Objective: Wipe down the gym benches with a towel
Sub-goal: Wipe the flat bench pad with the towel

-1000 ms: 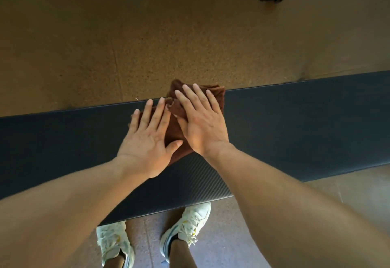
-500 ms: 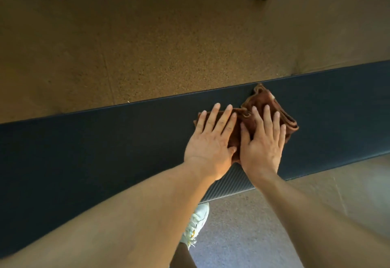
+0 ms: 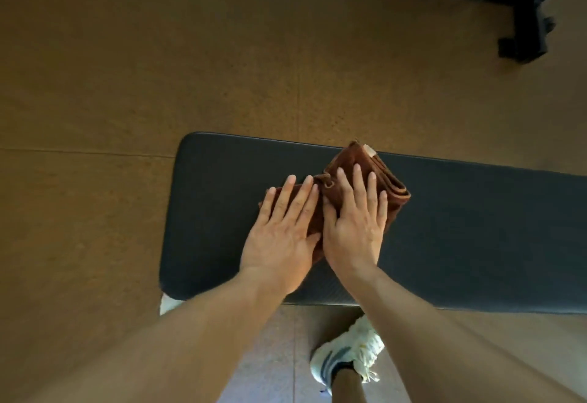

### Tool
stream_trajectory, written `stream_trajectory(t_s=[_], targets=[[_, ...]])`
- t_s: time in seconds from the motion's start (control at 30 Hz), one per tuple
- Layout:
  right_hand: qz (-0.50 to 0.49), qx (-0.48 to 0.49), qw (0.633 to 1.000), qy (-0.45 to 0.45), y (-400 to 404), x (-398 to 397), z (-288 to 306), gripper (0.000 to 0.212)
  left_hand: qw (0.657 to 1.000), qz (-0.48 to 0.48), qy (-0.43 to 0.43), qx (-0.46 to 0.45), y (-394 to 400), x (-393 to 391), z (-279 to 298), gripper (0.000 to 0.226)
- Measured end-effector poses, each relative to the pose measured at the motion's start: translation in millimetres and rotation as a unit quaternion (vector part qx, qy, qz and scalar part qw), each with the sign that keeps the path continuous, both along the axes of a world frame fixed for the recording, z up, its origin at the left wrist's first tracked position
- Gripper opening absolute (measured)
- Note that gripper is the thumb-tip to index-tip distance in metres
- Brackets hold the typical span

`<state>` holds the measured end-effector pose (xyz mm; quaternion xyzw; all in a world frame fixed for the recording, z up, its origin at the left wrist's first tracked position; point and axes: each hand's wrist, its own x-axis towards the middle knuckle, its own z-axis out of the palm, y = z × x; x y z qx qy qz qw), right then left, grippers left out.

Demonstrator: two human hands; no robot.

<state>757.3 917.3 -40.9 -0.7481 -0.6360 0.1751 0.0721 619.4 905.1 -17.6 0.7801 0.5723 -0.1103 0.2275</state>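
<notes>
Head cam: both hands flat, fingers spread, pressing down on brown folded towel (image 3: 365,177) w/o gripping it. Left hand (image 3: 279,237) & right hand (image 3: 352,228) side by side, thumbs touching. Towel lies on black bench pad (image 3: 476,228), near its left end. White sneaker (image 3: 349,355) below on floor.

The towel (image 3: 386,177) is rust brown with a pale tag; the table (image 3: 476,228) is black, finely textured; the floor (image 3: 127,85) is speckled tan; the shoe (image 3: 349,355) is white.
</notes>
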Motion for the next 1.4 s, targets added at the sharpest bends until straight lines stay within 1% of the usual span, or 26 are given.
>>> stream_trajectory(t_s=[0.1, 0.2, 0.27, 0.33, 0.37, 0.43, 0.5, 0.57, 0.6, 0.63, 0.67, 0.7, 0.73, 0.77, 0.8, 0.93, 1.07, 1.13, 1.23, 1.33, 1.4], targets=[[0.042, -0.006, 0.999, 0.011, 21, -91, 0, 0.054, 0.998, 0.059, 0.004, 0.017, 8, -91, -2, 0.073], [0.094, -0.006, 0.995, 0.013, 32, -156, 1, 0.055, 0.987, 0.155, -0.034, -0.008, 8, -150, 1, 0.074], [0.132, -0.012, 0.991, 0.014, 33, -182, 3, 0.056, 0.96, 0.252, -0.095, -0.074, 2, -169, 0, 0.076], [0.17, -0.015, 0.985, 0.014, 27, -195, 5, 0.055, 0.911, 0.34, -0.187, -0.14, -12, -176, -1, 0.077], [0.195, -0.015, 0.981, 0.009, 21, -196, 6, 0.055, 0.888, 0.367, -0.23, -0.152, -23, -175, 1, 0.076], [0.25, -0.013, 0.968, -0.002, 1, -192, 8, 0.054, 0.858, 0.401, -0.283, -0.152, -51, -170, 4, 0.076], [0.284, -0.026, 0.959, 0.001, -27, -182, 11, 0.053, 0.838, 0.424, -0.309, -0.149, -81, -163, 10, 0.076], [0.311, -0.041, 0.95, 0.004, -56, -169, 12, 0.054, 0.831, 0.433, -0.316, -0.149, -110, -155, 12, 0.078], [0.326, -0.046, 0.944, 0.002, -68, -161, 12, 0.055, 0.834, 0.431, -0.309, -0.156, -124, -149, 13, 0.082], [0.342, -0.048, 0.938, 0.0, -79, -151, 12, 0.055, 0.85, 0.418, -0.281, -0.156, -137, -144, 14, 0.087], [0.357, -0.048, 0.933, -0.003, -86, -139, 11, 0.055, 0.882, 0.391, -0.231, -0.129, -149, -138, 15, 0.092], [0.368, -0.048, 0.929, -0.005, -91, -126, 10, 0.055, 0.919, 0.349, -0.161, -0.089, -159, -130, 13, 0.097], [0.376, -0.05, 0.925, -0.005, -94, -113, 9, 0.056, 0.946, 0.302, -0.094, -0.069, -165, -120, 13, 0.103], [0.382, -0.054, 0.923, -0.006, -95, -99, 9, 0.058, 0.96, 0.27, -0.045, -0.065, -167, -109, 14, 0.108], [0.386, -0.056, 0.921, -0.009, -95, -85, 8, 0.06, 0.967, 0.248, -0.018, -0.062, -167, -97, 13, 0.112], [0.371, -0.043, 0.928, -0.015, -87, -22, 7, 0.059, 0.977, 0.209, 0.004, -0.048, -149, -35, 11, 0.116], [0.311, -0.03, 0.95, -0.029, -88, 64, 9, 0.061, 0.986, 0.16, 0.008, -0.054, -130, 43, 11, 0.104], [0.287, -0.024, 0.957, -0.035, -91, 111, 10, 0.062, 0.99, 0.125, -0.004, -0.071, -122, 85, 16, 0.099], [0.248, -0.014, 0.968, -0.046, -96, 188, 11, 0.062, 0.992, 0.075, 0.002, -0.105, -108, 154, 19, 0.094], [0.197, -0.017, 0.978, -0.062, -102, 261, 13, 0.061, 0.993, 0.022, -0.026, -0.112, -98, 218, 20, 0.099], [0.139, -0.027, 0.987, -0.079, -109, 302, 16, 0.054, 0.991, -0.036, -0.053, -0.122, -90, 251, 21, 0.1]])
